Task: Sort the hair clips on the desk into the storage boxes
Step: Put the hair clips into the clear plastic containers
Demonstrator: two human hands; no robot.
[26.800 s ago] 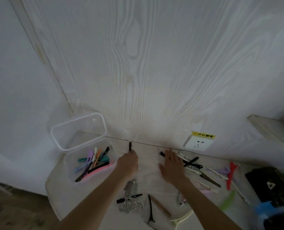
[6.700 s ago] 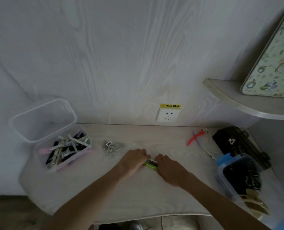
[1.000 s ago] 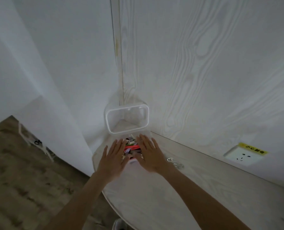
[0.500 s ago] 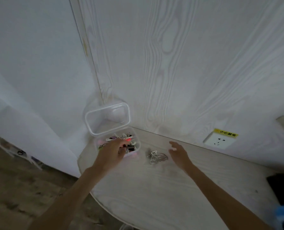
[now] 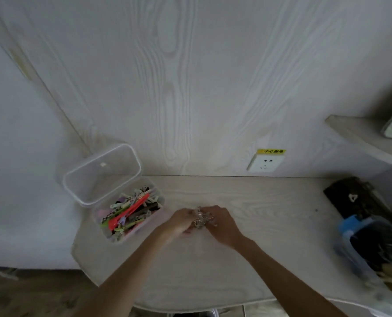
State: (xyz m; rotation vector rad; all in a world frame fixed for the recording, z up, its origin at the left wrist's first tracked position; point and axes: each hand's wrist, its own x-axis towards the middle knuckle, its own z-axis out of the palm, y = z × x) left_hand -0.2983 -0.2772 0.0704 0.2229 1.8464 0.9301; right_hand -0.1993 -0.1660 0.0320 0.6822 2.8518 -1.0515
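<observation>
1. Two hands meet mid-desk on the silver metal clips (image 5: pixel 203 219). My left hand (image 5: pixel 183 221) and right hand (image 5: pixel 220 223) both curl fingers round that tangled bunch, so the grip is closed on it from either side. It sits on or just above the desk (image 5: pixel 270 202); contact is hard to tell.
2. Motion blur smears the left hand; single fingers are not readable. How many clips are in the bunch cannot be made out.
3. Clear storage box (image 5: pixel 153 220) at the desk's left end is filled with mixed coloured clips, a red clip (image 5: pixel 131 212) on top, and its lid (image 5: pixel 102 173) is up behind it.
4. Blue-lidded box (image 5: pixel 355 227) at right is blurred and cut by the frame edge; its dark contents are unclear. Black bag (image 5: pixel 355 197) lies behind it.
5. Versus half a second ago: left hand was at the clear box and right hand hung open beside the silver bunch; now both are on it. View has swung right.
6. Wall socket (image 5: pixel 266 163) is above the desk.
</observation>
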